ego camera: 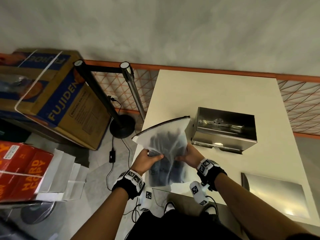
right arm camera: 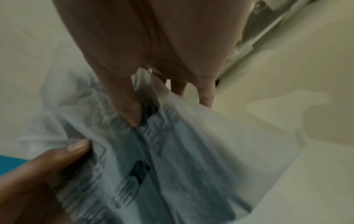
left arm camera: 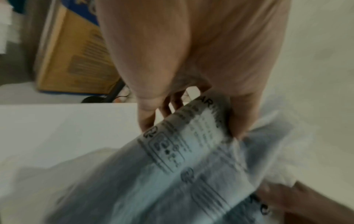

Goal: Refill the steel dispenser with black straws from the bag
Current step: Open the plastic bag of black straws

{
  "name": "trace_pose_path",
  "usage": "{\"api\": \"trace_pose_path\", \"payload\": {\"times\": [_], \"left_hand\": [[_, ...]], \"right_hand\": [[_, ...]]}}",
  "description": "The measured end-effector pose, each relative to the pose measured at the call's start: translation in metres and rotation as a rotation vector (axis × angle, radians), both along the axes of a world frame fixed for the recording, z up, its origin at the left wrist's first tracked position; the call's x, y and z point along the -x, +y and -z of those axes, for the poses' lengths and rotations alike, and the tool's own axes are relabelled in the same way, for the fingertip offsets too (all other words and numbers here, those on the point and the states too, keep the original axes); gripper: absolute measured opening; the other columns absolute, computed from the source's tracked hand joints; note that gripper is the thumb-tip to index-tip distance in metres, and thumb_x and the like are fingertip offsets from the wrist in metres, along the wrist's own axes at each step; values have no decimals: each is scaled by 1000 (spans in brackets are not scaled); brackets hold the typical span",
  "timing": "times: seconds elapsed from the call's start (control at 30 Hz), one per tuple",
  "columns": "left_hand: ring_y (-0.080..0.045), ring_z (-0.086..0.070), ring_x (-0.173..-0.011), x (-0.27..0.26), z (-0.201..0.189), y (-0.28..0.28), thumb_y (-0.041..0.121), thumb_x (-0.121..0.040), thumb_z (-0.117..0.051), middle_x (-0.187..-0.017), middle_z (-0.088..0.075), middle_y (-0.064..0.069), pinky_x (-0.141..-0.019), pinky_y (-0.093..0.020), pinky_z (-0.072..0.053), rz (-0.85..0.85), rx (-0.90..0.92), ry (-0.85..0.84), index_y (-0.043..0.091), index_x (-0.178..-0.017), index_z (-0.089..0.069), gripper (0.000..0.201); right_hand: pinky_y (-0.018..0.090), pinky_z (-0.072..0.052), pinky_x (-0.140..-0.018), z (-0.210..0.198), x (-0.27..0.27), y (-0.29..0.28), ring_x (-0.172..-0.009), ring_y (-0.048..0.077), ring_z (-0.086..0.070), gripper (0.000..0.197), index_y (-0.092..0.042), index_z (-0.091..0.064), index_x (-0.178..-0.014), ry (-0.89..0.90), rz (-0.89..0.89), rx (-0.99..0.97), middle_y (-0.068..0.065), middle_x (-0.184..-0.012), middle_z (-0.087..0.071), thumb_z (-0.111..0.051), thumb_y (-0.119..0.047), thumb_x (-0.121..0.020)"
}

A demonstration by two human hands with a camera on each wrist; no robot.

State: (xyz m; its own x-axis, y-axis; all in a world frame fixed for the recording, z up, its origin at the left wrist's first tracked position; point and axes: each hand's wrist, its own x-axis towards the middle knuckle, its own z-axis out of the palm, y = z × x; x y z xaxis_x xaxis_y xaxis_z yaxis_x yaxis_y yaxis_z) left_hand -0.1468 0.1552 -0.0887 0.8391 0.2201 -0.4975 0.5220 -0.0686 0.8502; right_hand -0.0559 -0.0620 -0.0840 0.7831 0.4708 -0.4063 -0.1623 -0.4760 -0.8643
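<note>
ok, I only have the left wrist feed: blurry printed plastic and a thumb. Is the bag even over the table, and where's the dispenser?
Observer: Head view shows both hands gripping the frosted bag above the near left part of the white table. The steel dispenser stands just to the bag's right.
Operator: Dispenser open?
Observer: Yes, its top is open; a flat steel lid lies apart on the near right of the table.
Operator: Straws out yet?
Observer: None visible outside. The black straws show only as a dark bundle through the plastic.
Operator: Right hand doing what?
Observer: The right hand pinches the bag's right side; the left hand pinches the left.
</note>
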Motion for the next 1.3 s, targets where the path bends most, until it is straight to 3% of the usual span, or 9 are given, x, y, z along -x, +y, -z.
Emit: {"api": "trace_pose_path", "payload": {"times": [0.17, 0.33, 0.47, 0.6, 0.73, 0.87, 1.0, 1.13, 1.3], "left_hand": [[6, -67, -103, 5, -28, -8, 8, -82, -83, -114, -72, 12, -89, -14, -54, 35, -56, -135, 21, -124, -60, 49], [-12, -62, -125, -13, -47, -20, 20, -76, -88, -132, -67, 3, -109, -34, -49, 6, 13, -242, 20, -139, -46, 76], [-11, -62, -125, -24, -54, -26, 28, -67, -92, -134, -65, 5, -110, -41, -48, -68, -37, -267, 23, -147, -38, 97], [-4, -60, -124, -28, -60, -20, 12, -78, -88, -134, -63, 12, -103, -25, -49, -20, -72, -289, 25, -149, -40, 86], [-10, -66, -115, -24, -55, -14, 12, -83, -83, -119, -70, 12, -104, -38, -53, 95, -191, -230, 21, -133, -59, 56], [-7, -69, -109, -23, -56, -10, 17, -84, -83, -113, -75, 11, -102, -44, -54, 83, -192, -245, 29, -123, -66, 44], [-10, -70, -108, -34, -76, -6, 26, -83, -83, -111, -76, 7, -103, -47, -53, 18, -161, -283, 25, -122, -67, 42], [-16, -72, -104, -53, -95, -1, 28, -83, -84, -111, -75, 3, -100, -50, -55, -114, -159, -304, 29, -127, -51, 55], [-16, -51, -121, -72, -132, -18, 25, -85, -80, -135, -45, 4, -107, -31, -44, -84, -690, -442, 21, -139, -49, 63]], "right_hand": [[40, -59, -81, -20, -3, -16, -91, 22, -71, 47, -10, -64, -106, 1, 35, -42, 8, -96, -74, -79, -8, -61], [16, -50, -70, -34, -3, -13, -73, 2, -59, 28, -10, -66, -99, -81, 103, -39, -2, -86, -69, -75, -2, -73], [45, -57, -75, -41, -6, -16, -76, 18, -67, 30, -10, -69, -90, -158, 138, -20, 12, -83, -72, -73, -30, -67], [42, -57, -81, -50, -8, -27, -92, 27, -70, 28, -16, -70, -99, -211, 153, -30, 8, -92, -74, -77, -24, -74], [48, -54, -93, -52, -3, -40, -102, 21, -67, 37, -27, -64, -109, -120, 197, -148, 2, -107, -72, -76, -11, -78], [32, -55, -88, -77, 1, -45, -106, 19, -67, 42, -10, -57, -124, -11, 334, -480, 6, -117, -70, -66, 6, -86], [37, -53, -80, -90, -10, -48, -87, 19, -67, 11, -11, -67, -102, -65, 567, -512, 3, -93, -72, -59, -13, -97], [36, -54, -70, -96, -27, -55, -71, 12, -65, 12, -8, -67, -99, -223, 614, -408, 2, -80, -67, -58, -17, -97], [35, -56, -74, -95, -37, -63, -78, 20, -68, 14, -11, -67, -96, -289, 467, -282, 6, -85, -71, -56, -21, -99]]}}
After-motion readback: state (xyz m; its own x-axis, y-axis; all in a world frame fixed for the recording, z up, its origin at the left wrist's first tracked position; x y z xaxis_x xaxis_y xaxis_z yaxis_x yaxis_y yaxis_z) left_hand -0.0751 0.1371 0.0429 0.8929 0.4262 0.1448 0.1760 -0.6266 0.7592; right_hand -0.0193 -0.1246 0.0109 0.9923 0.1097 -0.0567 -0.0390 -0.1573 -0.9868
